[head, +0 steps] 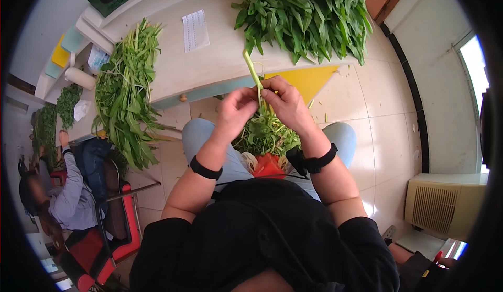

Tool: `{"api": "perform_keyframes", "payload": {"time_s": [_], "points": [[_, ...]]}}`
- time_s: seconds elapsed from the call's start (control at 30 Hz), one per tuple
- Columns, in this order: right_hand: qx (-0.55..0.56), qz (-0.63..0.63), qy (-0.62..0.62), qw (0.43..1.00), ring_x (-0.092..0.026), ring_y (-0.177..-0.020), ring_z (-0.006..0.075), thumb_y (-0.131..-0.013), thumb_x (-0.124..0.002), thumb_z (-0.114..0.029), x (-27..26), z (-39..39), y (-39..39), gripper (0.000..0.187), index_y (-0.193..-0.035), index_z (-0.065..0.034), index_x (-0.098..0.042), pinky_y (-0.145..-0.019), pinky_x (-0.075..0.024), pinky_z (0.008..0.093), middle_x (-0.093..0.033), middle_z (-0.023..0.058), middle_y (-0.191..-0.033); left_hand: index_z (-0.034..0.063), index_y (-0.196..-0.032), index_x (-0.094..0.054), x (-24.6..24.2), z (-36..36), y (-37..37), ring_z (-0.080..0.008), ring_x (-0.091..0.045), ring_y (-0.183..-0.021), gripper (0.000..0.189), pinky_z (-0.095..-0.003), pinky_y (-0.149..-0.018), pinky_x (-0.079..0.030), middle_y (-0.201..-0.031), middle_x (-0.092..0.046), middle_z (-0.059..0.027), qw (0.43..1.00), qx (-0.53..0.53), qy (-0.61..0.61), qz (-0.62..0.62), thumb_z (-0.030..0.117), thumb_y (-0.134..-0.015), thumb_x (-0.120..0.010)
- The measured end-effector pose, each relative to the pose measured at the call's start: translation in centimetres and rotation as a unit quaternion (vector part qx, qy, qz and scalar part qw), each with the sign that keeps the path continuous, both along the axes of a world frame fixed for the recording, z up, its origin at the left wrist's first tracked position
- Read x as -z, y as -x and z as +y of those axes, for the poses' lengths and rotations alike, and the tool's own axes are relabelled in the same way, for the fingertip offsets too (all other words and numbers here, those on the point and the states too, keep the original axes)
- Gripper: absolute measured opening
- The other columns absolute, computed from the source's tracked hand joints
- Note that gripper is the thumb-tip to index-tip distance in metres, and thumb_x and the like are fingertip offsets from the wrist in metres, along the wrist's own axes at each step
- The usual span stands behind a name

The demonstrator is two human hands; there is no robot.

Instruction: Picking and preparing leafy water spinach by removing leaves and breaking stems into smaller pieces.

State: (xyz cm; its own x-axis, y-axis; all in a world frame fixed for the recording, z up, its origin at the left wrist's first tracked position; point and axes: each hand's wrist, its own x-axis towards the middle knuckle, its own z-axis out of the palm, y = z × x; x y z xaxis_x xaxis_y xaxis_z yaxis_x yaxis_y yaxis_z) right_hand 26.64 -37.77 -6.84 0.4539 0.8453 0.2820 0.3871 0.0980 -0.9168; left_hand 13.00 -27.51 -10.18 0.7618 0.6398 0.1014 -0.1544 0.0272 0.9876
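Observation:
A pale green leafy-vegetable stem [252,71] stands tilted between my hands, above my lap. My right hand [286,101] pinches it between thumb and fingers. From the other side, my left hand [238,111] meets the same stem with its fingertips; this hand is slightly blurred. A thin curled strand hangs beside the stem. Under my hands, a heap of torn leaves and stems [271,135] lies between my knees. Something red [269,166] shows below that heap, its shape partly hidden.
On the white desk [173,72] lie a big pile of long green leaves [302,17], a tied bundle of greens [127,91] and a printed sheet [196,31]. A yellow panel [300,82] is beneath the desk edge. Another person [74,197] sits at left; an air conditioner [436,205] stands right.

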Motion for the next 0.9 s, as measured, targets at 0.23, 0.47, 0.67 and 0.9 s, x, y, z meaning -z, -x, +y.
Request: {"api": "perform_keyframes", "payload": {"time_s": [0.23, 0.47, 0.67, 0.9], "points": [[-0.034, -0.041, 0.056, 0.997, -0.059, -0.087, 0.0321, -0.087, -0.054, -0.007, 0.0, -0.2, 0.0, 0.019, -0.1, 0.0001, -0.064, -0.079, -0.0471, 0.0376, -0.061, 0.0165, -0.09, 0.0005, -0.114, -0.06, -2.9, 3.7, 0.1, -0.0099, -0.054, -0.095, 0.022, -0.025, -0.088, -0.043, -0.103, -0.059, -0.0015, 0.994, -0.047, -0.097, -0.016, 0.005, -0.093, -0.054], [-0.084, 0.044, 0.077, 0.992, -0.061, -0.091, 0.0233, -0.091, -0.049, -0.008, 0.3, -0.6, -0.6, 0.021, -0.103, -0.0005, -0.065, -0.083, -0.0465, 0.0321, -0.064, 0.0139, -0.094, 0.0049, -0.103, -0.07, -4.5, 4.0, -0.5, -0.0145, -0.056, -0.094, 0.02, -0.0279, -0.083, -0.047, -0.094, -0.056, -0.0033, 0.966, -0.039, -0.255, -0.001, 0.0, -0.087, -0.059], [-0.127, 0.1, 0.078, 0.984, -0.059, -0.093, 0.0169, -0.094, -0.047, -0.01, 0.5, -0.7, -1.1, 0.024, -0.108, -0.0004, -0.064, -0.086, -0.0452, 0.0287, -0.065, 0.0089, -0.098, 0.0041, -0.098, -0.071, -5.4, 4.3, -0.3, -0.0162, -0.056, -0.09, 0.018, -0.0273, -0.081, -0.046, -0.095, -0.054, -0.0043, 0.912, -0.049, -0.406, 0.03, 0.0, -0.083, -0.064], [-0.157, 0.148, 0.096, 0.972, -0.048, -0.081, 0.0081, -0.096, -0.046, -0.014, 0.3, -0.8, -1.6, 0.027, -0.114, -0.0033, -0.064, -0.072, -0.0383, 0.0218, -0.061, -0.0006, -0.095, 0.0065, -0.09, -0.07, -5.2, 4.2, -0.5, -0.0226, -0.057, -0.085, 0.018, -0.0329, -0.075, -0.048, -0.089, -0.057, -0.0051, 0.912, -0.071, -0.404, 0.006, -0.001, -0.074, -0.07]]}}
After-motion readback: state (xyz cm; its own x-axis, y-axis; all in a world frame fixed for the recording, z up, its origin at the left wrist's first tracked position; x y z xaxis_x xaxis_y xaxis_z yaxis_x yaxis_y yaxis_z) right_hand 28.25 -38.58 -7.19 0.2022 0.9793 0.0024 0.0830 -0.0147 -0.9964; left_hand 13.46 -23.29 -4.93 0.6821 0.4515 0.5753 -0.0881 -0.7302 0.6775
